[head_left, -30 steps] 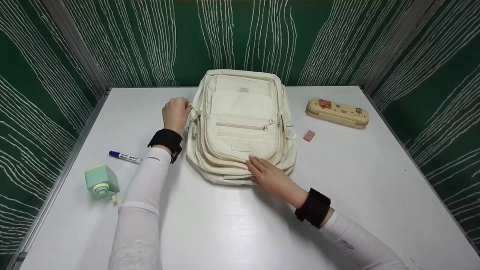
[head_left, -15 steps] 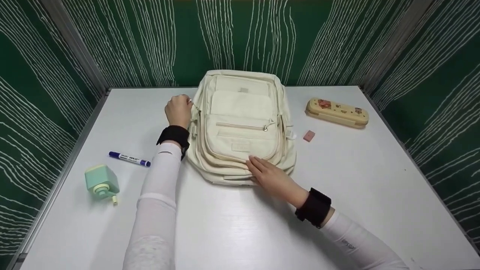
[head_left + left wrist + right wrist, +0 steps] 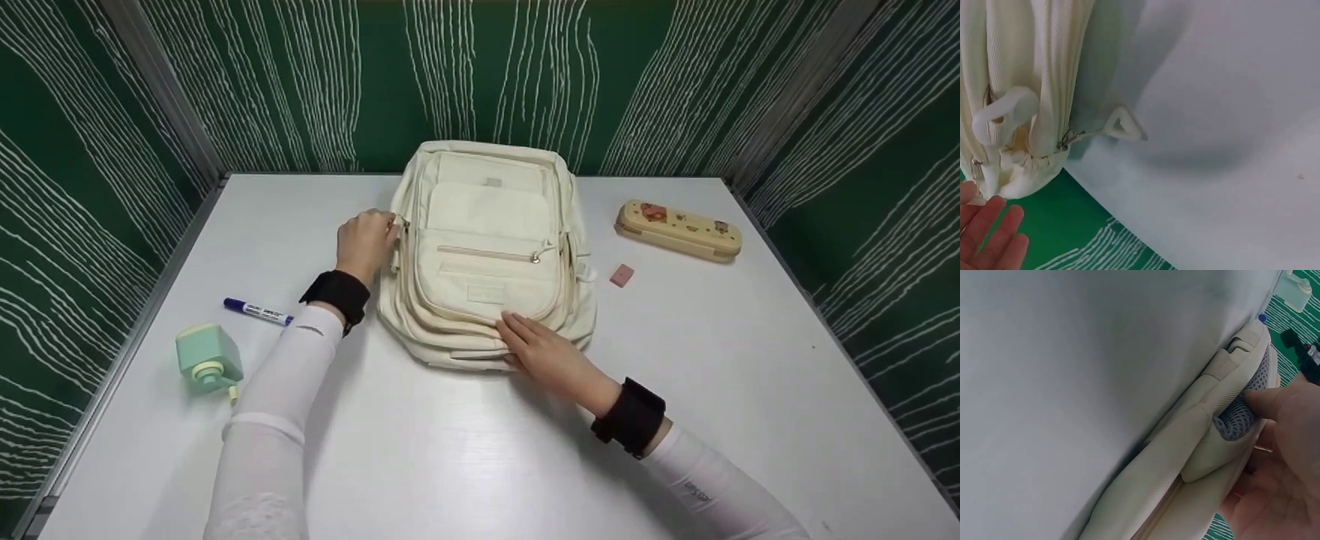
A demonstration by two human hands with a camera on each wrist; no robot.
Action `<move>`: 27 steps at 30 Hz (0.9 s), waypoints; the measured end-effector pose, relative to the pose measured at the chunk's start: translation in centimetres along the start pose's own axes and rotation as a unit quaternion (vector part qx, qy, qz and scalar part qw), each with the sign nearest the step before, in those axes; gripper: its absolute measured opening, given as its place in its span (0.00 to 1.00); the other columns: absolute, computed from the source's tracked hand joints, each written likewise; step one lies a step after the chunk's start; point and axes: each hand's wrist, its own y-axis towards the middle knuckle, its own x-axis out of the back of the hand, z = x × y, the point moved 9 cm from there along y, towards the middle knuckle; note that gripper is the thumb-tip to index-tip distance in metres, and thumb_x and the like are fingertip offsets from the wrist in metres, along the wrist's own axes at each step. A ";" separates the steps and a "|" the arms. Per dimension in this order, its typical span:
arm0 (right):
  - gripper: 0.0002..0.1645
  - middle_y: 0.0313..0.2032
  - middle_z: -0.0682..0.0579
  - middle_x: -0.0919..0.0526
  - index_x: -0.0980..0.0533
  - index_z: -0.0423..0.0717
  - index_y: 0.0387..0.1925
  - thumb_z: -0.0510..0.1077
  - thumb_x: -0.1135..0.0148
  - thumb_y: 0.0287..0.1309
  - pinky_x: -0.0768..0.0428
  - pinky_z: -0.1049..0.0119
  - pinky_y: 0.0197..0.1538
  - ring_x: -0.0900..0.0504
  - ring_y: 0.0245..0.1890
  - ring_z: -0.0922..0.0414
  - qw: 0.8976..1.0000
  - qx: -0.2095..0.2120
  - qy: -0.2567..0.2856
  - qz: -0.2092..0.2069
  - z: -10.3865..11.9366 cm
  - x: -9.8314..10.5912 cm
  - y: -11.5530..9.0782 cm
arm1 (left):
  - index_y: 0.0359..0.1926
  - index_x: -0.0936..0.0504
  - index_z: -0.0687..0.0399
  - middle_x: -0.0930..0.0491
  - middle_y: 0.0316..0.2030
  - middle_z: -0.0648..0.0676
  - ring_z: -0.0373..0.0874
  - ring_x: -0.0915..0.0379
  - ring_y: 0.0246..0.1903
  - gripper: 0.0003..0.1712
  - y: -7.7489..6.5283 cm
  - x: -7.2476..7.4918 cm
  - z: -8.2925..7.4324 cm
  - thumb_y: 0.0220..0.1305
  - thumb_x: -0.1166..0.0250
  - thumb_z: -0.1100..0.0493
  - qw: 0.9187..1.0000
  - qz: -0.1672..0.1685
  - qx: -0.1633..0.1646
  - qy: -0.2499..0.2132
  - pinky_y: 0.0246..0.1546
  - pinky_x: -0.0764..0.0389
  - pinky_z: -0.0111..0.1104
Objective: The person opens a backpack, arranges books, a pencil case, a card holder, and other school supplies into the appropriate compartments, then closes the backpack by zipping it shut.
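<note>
A cream backpack (image 3: 491, 214) lies front side up in the middle of the table. At its left side, my left hand (image 3: 363, 244) pinches a small pale zipper pull (image 3: 979, 201) between thumb and index finger, the other fingers loosely bent. Another zipper with a triangular pull (image 3: 1123, 125) hangs off the bag in the left wrist view. My right hand (image 3: 551, 358) holds the backpack's lower edge. Its fingers lie on the front, and the thumb presses against grey mesh padding (image 3: 1238, 417) on the other side.
On the right lie a yellow pencil case (image 3: 679, 230) and a pink eraser (image 3: 622, 275). To the left are a blue marker (image 3: 255, 310), partly behind the left sleeve, and a mint-green pencil sharpener with a crank (image 3: 208, 352). Green walls (image 3: 502, 82) enclose the table.
My left hand first shifts slightly right, then comes nearer along the backpack's left side, closer against the bag. The left forearm covers part of the marker again. My right hand keeps its place.
</note>
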 end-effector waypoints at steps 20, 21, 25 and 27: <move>0.31 0.66 0.30 0.24 0.30 0.28 0.67 0.43 0.38 0.70 0.22 0.49 0.69 0.23 0.67 0.38 1.000 0.001 -0.001 -0.012 0.1 0.3 -0.1 | 0.74 0.34 0.64 0.37 0.75 0.69 0.64 0.40 0.76 0.44 -11.9 -1.6 -7.0 0.69 0.36 0.39 0.983 0.125 -0.127 -0.044 0.76 0.34 0.53; 0.31 0.66 0.30 0.24 0.30 0.28 0.67 0.43 0.38 0.70 0.22 0.49 0.69 0.23 0.67 0.38 1.000 0.002 -0.002 -0.012 0.1 0.3 -0.1 | 0.75 0.36 0.64 0.40 0.76 0.68 0.64 0.43 0.77 0.46 -12.1 -1.9 -7.3 0.69 0.37 0.38 0.982 0.133 -0.128 -0.044 0.78 0.38 0.53; 0.32 0.66 0.31 0.24 0.30 0.28 0.67 0.44 0.38 0.70 0.22 0.49 0.69 0.23 0.67 0.38 1.000 0.001 0.001 -0.008 0.1 0.3 0.0 | 0.79 0.44 0.62 0.47 0.80 0.65 0.62 0.53 0.81 0.52 -12.7 -3.1 -8.3 0.69 0.39 0.34 0.977 0.163 -0.137 -0.029 0.82 0.47 0.50; 0.33 0.67 0.31 0.25 0.31 0.28 0.68 0.44 0.38 0.70 0.23 0.49 0.69 0.24 0.68 0.38 1.000 -0.002 0.005 -0.004 0.1 0.3 0.1 | 0.79 0.46 0.63 0.49 0.81 0.64 0.62 0.56 0.81 0.54 -12.9 -3.6 -8.6 0.69 0.39 0.33 0.975 0.175 -0.137 -0.027 0.82 0.48 0.50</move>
